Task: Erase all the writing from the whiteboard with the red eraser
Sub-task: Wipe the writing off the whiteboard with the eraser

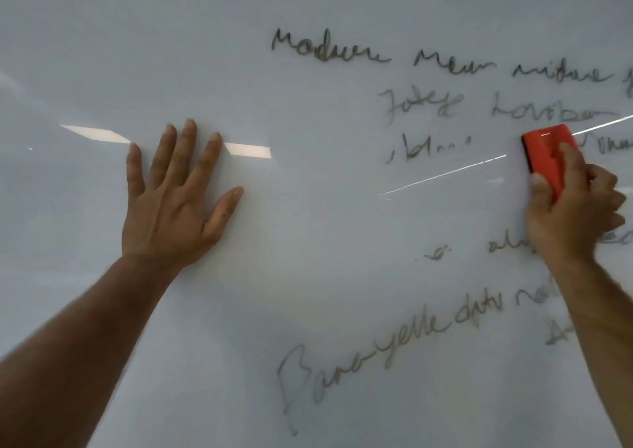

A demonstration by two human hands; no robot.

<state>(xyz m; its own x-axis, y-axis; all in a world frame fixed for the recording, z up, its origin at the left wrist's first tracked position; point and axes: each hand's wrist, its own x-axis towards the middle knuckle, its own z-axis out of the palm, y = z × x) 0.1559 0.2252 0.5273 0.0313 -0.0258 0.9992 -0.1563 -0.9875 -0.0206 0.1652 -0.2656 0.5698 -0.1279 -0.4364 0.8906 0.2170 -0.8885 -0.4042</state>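
Forearms rise from the bottom corners, nearest the lens. From the head view, the left hand (174, 201) lies flat on the board (308, 225) at 9 o'clock, fingers spread and holding nothing, apparently as a brace. At 3 o'clock the right hand (572, 218) has its fingers clamped around the eraser (546, 158), which sits against the board amid the third line of writing (428, 331). To do this pass well, I judge the pad should stay flat with firm, even pressure, strokes overlapping and running along each line. Most text remains: dark lines at 1 o'clock, fainter script toward 5 o'clock. The eraser is a red block, a dark pad edge showing at its left side.
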